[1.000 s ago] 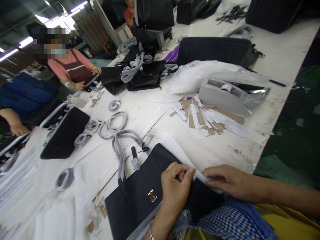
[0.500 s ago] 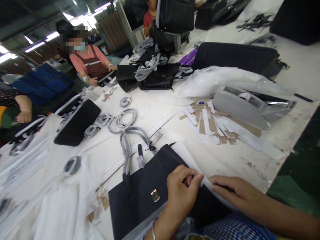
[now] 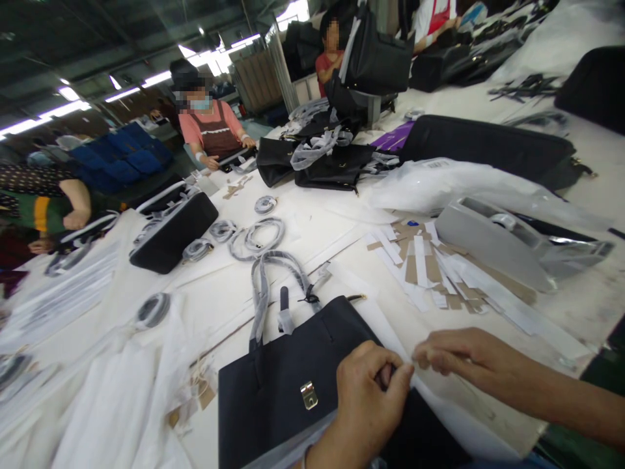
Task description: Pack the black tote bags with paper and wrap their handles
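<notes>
A black handbag (image 3: 273,391) with a gold clasp (image 3: 308,395) lies in front of me. Its wrapped handles (image 3: 258,293) stretch away from me. Over the bag's right side, my left hand (image 3: 374,394) is closed, thumb pressed against the curled fingers at the edge of a thin white sheet (image 3: 452,407). My right hand (image 3: 459,358), just right of it, pinches the same sheet, which hangs beside the bag. The exact contact under the left fingers is partly hidden. A black tab (image 3: 284,299) with wrapping sits between the handles.
Paper and card strips (image 3: 424,267) lie right of the bag, beside a grey tape dispenser (image 3: 493,241). Coiled wrapped straps (image 3: 258,238) and another black bag (image 3: 176,234) are ahead. White wrapping (image 3: 112,404) covers the left. Co-workers (image 3: 209,127) sit across the table.
My right hand has shifted slightly up and its fingers have curled in, lifting the white sheet away from the bag. My left hand stays at the bag's right side. The view has tilted up.
</notes>
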The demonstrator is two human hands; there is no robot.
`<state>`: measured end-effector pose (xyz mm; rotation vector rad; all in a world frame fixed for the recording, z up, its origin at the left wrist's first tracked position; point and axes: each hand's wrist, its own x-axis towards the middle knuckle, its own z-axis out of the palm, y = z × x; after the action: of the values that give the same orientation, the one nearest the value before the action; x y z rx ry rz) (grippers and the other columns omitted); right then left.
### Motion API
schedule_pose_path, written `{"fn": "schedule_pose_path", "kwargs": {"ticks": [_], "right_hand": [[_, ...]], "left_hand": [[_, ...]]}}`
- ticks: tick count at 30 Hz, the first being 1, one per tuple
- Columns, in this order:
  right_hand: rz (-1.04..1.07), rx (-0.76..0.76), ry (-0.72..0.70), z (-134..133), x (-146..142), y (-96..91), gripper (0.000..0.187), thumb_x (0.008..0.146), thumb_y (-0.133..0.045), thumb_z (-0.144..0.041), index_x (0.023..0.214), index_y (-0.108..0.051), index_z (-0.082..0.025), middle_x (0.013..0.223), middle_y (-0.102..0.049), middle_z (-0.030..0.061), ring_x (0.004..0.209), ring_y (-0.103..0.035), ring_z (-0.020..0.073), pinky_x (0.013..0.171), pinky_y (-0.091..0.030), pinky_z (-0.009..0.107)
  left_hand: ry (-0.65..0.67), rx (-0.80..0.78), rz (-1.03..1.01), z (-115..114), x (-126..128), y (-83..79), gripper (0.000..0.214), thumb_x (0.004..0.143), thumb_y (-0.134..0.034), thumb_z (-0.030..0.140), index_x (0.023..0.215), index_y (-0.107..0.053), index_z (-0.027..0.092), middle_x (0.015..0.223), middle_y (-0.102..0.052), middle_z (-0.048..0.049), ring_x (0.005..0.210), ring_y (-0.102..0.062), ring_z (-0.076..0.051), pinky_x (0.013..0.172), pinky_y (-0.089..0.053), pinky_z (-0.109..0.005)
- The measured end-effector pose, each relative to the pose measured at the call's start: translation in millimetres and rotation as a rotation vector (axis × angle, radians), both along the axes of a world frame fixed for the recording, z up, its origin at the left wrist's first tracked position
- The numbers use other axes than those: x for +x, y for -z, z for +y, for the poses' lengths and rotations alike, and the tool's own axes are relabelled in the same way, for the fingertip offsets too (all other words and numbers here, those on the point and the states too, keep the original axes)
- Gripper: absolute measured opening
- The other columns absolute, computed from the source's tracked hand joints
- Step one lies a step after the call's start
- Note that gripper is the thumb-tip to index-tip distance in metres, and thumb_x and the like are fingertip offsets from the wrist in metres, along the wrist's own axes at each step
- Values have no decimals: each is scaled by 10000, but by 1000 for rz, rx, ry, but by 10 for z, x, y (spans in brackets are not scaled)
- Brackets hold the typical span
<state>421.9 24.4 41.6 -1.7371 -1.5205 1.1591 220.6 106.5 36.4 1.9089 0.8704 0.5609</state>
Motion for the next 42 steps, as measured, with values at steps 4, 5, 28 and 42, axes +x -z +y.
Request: {"fn": "schedule_pose_path", "kwargs": {"ticks": [4,5,28,42], "right_hand": [[111,-43,90,392,-148,-35,446,924,-488,-578,882,-713,-194,842,-700,37,720,-608,206,673,-475,317],[160,-38,65,472,-186,-35,420,902,-529,-569,862,-702,-188,813,-690,27,731,-608,207,676,-472,312],[9,-31,75,-513,-119,-113,397,870,-630,-484,1167,-716,-234,781,-723,31,657,-619,200,617,-436,294],[2,459,26,-407,-454,296,293,938,-426,-86,1064,-668,-193,1091,-687,78,991,-642,194,875,-494,304]], "left_hand": [[-10,11,-44,12,-18,6,171,846,-646,226,679,-671,204,608,-520,18,587,-501,-117,570,-351,-256],[-27,6,-62,21,-24,5,178,859,-630,234,690,-676,202,616,-525,14,586,-502,-117,566,-355,-254],[488,696,390,391,-10,-306,333,1004,-465,351,1298,-590,257,1373,-618,-55,1384,-439,-285,1196,-155,-616],[502,863,-82,617,29,-80,460,991,-295,379,1077,-673,131,606,-576,-39,628,-554,-204,651,-435,-369]]}}
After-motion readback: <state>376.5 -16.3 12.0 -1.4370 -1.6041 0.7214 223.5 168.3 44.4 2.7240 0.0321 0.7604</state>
